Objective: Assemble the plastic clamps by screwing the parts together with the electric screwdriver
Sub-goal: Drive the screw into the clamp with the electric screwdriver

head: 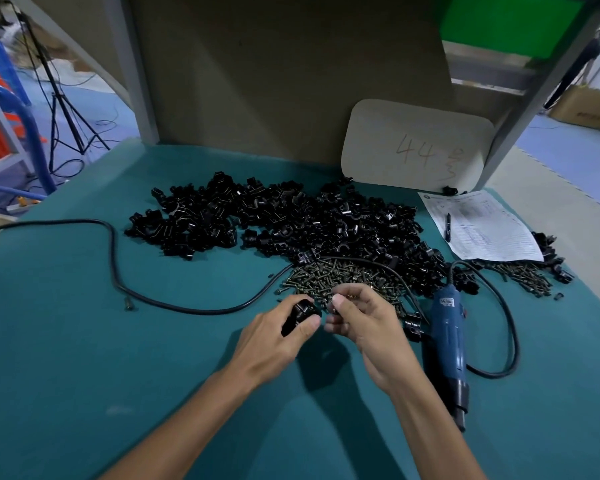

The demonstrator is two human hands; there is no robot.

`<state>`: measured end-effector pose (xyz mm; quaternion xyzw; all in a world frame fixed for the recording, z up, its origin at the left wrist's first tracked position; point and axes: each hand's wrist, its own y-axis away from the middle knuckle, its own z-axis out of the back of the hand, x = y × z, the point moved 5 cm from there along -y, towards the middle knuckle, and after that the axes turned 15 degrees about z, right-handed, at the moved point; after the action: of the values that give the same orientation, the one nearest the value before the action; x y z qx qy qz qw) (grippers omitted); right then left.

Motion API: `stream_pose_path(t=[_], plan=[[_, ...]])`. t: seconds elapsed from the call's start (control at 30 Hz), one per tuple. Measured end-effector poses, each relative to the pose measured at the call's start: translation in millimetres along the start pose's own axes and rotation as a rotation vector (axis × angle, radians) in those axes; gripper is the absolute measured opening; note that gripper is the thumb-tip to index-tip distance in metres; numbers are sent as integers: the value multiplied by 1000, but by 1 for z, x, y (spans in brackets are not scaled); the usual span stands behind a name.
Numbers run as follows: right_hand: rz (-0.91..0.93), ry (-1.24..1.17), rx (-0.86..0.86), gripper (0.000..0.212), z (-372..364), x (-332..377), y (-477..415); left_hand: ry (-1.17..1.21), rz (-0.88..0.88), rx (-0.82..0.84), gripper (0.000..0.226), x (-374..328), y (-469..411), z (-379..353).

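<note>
the fingers [310, 322] of my left hand [278, 332] are curled round a black clamp [303, 310], thumb pressed on its near side. my right hand [364, 323] sits just beside it, thumb and forefinger pinched shut on something tiny, probably a screw [332, 304], though it's too small to be sure. the pinch points left at the clamp, almost touching it. just beyond my knuckles is the loose pile of screws [343, 277], and past that the heap of clamp parts [291, 220]. the electric screwdriver [448, 329] lies on the worktop [118, 358] right of my right hand, lengthwise toward me, cord end away, so that hand is nearer.
</note>
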<state>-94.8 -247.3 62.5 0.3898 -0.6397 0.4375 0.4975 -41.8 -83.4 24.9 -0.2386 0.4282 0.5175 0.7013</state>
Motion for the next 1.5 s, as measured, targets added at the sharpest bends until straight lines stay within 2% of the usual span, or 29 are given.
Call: stream_pose_path(t=[0.1, 0.23, 0.43, 0.63, 0.87, 0.93, 1.0, 1.1, 1.2, 1.33, 1.5], plan=[[10, -4, 79, 22, -4, 2, -2, -10, -8, 29, 42, -2, 1, -1], [93, 124, 97, 6, -1, 8, -6, -2, -16, 32, 43, -2, 0, -1], [98, 254, 273, 14, -8, 7, -7, -14, -28, 28, 40, -5, 2, -2], [136, 466, 323, 13, -9, 9, -13, -115, -72, 16, 30, -10, 5, -4], [76, 441, 373, 10, -1, 9, -11, -190, -70, -4, 47, -8, 4, -5], [90, 536, 379, 6, -2, 9, -12, -219, -73, -6, 54, -6, 5, -6], [104, 657, 394, 12, -4, 9, -12, -239, -76, -11, 57, -5, 5, -7], [163, 909, 459, 25, -9, 10, -11, -273, -118, -17, 52, -8, 6, -7], [213, 1061, 559, 28, -18, 9, -5, -303, -141, -18, 45, -9, 7, -9], [97, 942, 651, 18, -10, 13, -4, -314, -141, -20, 57, -7, 7, -9], [40, 988, 792, 20, -9, 16, -6, -382, -179, -40, 59, -9, 9, -9]])
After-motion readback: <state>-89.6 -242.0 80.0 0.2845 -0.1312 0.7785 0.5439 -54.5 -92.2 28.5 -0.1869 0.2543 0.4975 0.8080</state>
